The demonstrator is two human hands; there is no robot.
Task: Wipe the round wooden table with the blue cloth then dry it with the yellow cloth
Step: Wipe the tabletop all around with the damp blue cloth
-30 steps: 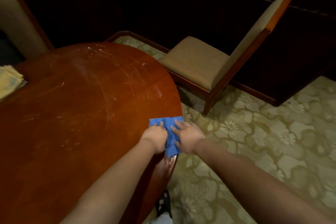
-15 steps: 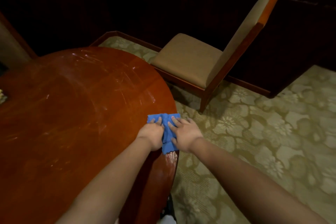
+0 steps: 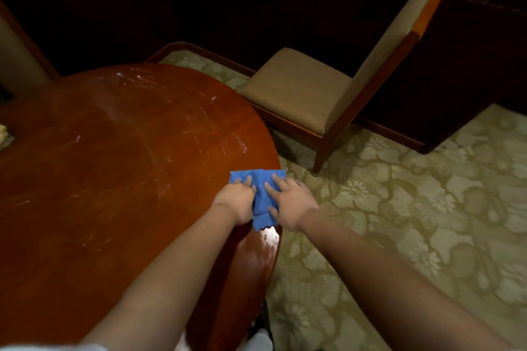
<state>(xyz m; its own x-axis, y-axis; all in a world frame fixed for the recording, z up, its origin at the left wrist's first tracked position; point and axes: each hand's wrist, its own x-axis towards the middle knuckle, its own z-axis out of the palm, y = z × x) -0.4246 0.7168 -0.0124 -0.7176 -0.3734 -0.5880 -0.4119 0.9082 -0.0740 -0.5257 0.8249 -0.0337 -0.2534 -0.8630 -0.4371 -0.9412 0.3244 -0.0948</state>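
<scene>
Both hands, left hand and right hand, press the soft blue cloth flat, fingers spread, at the round brown wooden bench edge (push evenly, don't slip off).

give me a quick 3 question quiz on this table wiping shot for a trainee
1. True or false: both hands press on the blue cloth.
2. Which edge of the round wooden table is the cloth at? A) the edge nearest the chair B) the far left edge C) the centre
3. Fill in: the floor beside the table is covered by a floral ____.

Key:
1. True: the left hand and right hand both rest flat on it.
2. A
3. carpet
</scene>
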